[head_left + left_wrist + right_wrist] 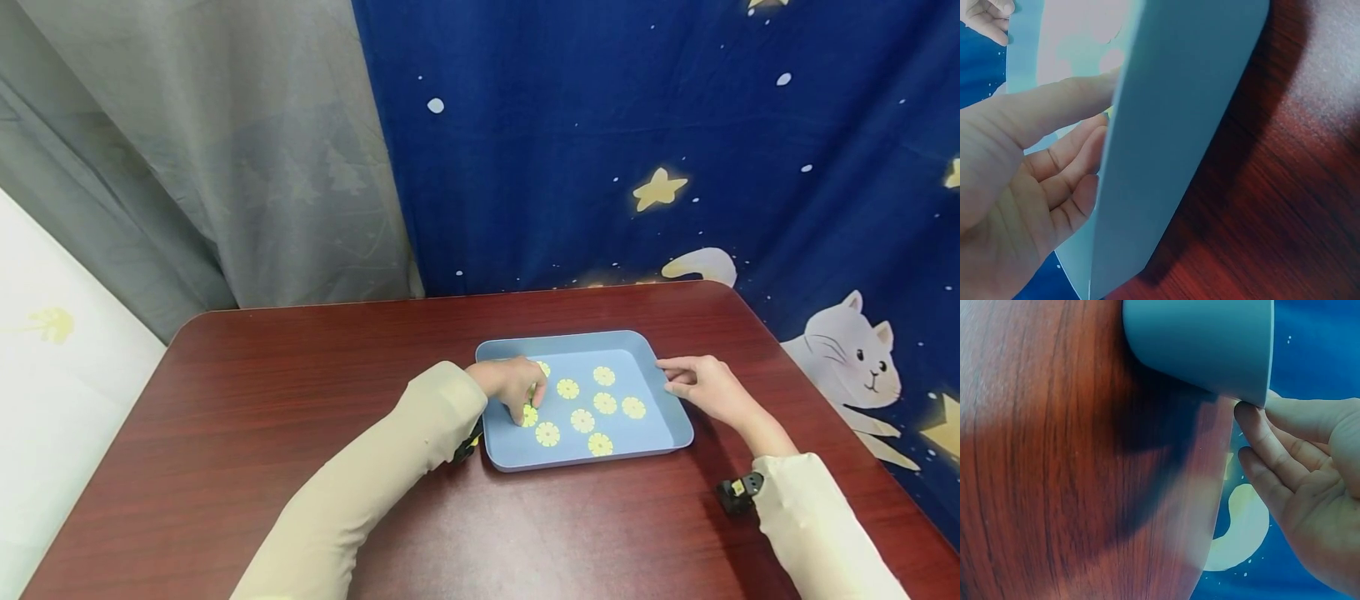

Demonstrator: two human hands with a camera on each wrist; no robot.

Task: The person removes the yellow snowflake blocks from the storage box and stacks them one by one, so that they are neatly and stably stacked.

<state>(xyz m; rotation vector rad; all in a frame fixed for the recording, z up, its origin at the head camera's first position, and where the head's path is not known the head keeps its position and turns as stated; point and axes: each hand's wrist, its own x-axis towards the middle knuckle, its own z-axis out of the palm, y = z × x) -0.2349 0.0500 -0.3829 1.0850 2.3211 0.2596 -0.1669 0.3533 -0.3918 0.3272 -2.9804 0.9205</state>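
Observation:
A shallow blue tray (585, 460) rests on the table with several yellow, flower-shaped notched discs lying in it, such as one yellow disc (633, 407) on the right. My left hand (516, 385) reaches over the tray's left wall, fingers pointing down, and pinches a yellow disc at the tray's left side. In the left wrist view the tray wall (1166, 137) hides the fingertips; a sliver of yellow shows between thumb and fingers. At the tray's right end my right hand (708, 385) pinches the rim between thumb and fingers, as the right wrist view of that hand (1310, 469) shows.
The dark red wooden table (300, 375) extends left and in front of the tray. Behind it hang a grey curtain (300, 167) and a blue starry curtain (540, 150). A small black camera (738, 492) sits on the right wrist.

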